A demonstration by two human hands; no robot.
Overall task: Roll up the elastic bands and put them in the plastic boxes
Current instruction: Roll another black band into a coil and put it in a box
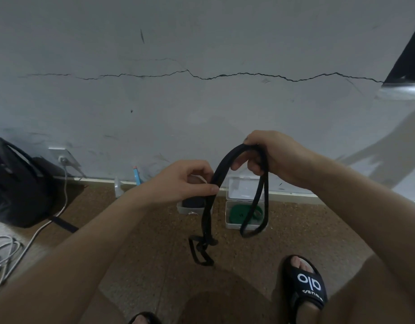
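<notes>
Cracked grey wall behind; black elastic band [221,174] arches between right hand [269,157], curled round its top, and left hand [190,181] pinching lower, tails hanging down toward open plastic boxes [232,224] beneath.

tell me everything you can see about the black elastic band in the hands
The black elastic band is a long, narrow, matte strap that looks rubbery, still unrolled. It arches between both hands: the right hand grips its top, with a loop hanging below in front of the open plastic box holding a green band; the left hand pinches the other side, and the twisted tail hangs down to a tangled end near the speckled brown floor.
</notes>
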